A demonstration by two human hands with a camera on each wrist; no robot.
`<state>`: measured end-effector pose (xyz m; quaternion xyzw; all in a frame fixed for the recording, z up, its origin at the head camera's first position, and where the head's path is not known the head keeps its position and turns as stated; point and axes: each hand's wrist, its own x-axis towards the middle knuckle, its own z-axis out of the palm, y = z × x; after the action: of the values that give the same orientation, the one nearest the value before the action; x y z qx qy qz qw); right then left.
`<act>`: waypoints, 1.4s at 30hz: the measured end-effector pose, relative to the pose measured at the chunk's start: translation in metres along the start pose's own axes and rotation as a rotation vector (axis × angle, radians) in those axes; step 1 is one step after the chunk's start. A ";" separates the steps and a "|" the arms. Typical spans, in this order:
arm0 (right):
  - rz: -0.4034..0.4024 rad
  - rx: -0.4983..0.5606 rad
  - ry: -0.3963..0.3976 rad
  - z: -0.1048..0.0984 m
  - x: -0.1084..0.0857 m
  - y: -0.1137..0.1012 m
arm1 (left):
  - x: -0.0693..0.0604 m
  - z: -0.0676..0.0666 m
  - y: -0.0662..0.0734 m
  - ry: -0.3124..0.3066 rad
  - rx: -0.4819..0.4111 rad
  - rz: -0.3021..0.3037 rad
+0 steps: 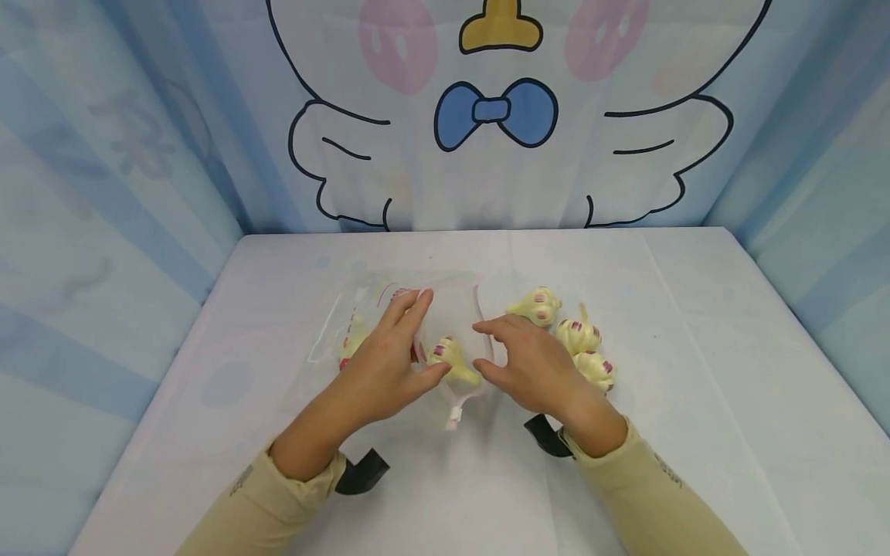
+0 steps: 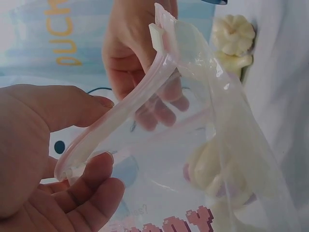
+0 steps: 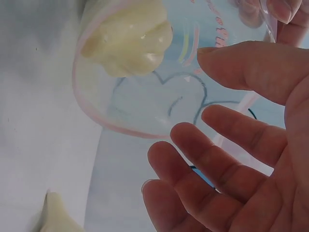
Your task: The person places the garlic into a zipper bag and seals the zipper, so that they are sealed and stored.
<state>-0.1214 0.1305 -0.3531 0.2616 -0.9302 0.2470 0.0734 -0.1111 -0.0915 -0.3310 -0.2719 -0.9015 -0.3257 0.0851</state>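
While the slider tab [image 1: 454, 417] is sitting at the near end of the pink-edged bag [image 1: 452, 309], the enclosed garlic bulb [image 1: 445, 353] is lying just within the mouth, between both hands, its stem pointing rightward and toward the near side. The mouth is facing the right hand [image 1: 531, 359]. The left hand [image 1: 385, 359] is applying a closed grip, thumb and curled fingers pinching the rim. The right hand is presenting an open grip beside the mouth, fingers spread, thumb well apart, and is holding nothing. Just beyond its outer side, nearer to it than to the left hand, three loose bulbs [image 1: 579, 337] are resting on the desk [image 1: 667, 347].
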 end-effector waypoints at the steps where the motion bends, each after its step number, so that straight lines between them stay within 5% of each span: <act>1: 0.007 0.004 -0.010 0.000 0.000 -0.001 | 0.000 0.000 0.000 0.000 -0.001 0.000; 12: 0.132 0.072 -0.224 0.013 0.002 0.001 | -0.001 -0.001 -0.001 -0.010 -0.007 -0.003; 27: 0.144 -0.002 -0.256 0.022 0.005 0.001 | -0.002 -0.001 0.000 -0.023 0.001 -0.004; 32: 0.136 0.035 -0.210 0.022 0.006 0.001 | -0.002 0.000 0.000 -0.021 -0.001 -0.003; 42: 0.016 0.145 0.002 0.029 0.007 0.001 | -0.002 0.000 0.000 -0.003 0.010 0.024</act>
<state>-0.1283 0.1141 -0.3766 0.2584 -0.9119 0.3143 0.0532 -0.1093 -0.0926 -0.3323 -0.2827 -0.9000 -0.3196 0.0893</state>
